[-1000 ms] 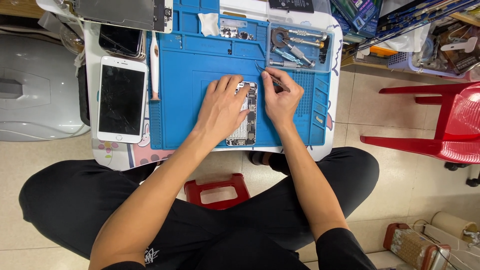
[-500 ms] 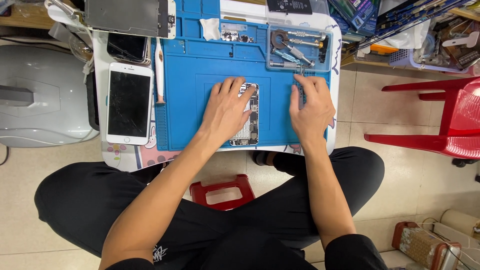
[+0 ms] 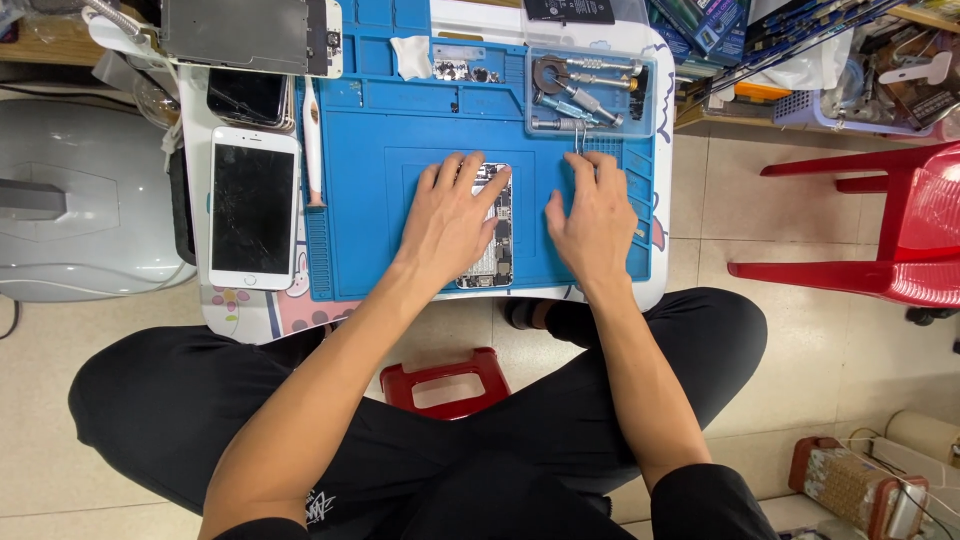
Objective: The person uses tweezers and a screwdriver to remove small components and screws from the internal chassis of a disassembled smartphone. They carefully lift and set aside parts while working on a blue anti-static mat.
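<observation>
An opened phone body [image 3: 497, 228] with its insides showing lies on a blue work mat [image 3: 360, 210]. My left hand [image 3: 450, 215] lies flat over it, fingers spread, holding it down. My right hand [image 3: 595, 215] rests palm down on the mat just right of the phone, fingers apart and holding nothing. Its index fingertip is at the lower end of a pair of thin metal tweezers [image 3: 580, 140] lying on the mat.
A clear tray [image 3: 640, 110] with screwdrivers sits at the mat's top right. A white phone [image 3: 253, 210], a dark phone [image 3: 245, 97] and a screen panel [image 3: 250, 35] lie at the left. A red stool [image 3: 445, 385] stands below, a red chair [image 3: 880, 230] at the right.
My right hand was pinching the tweezers over the phone; it has moved right, the tweezers now lie on the mat, and the hand is flat. My left hand stayed on the phone.
</observation>
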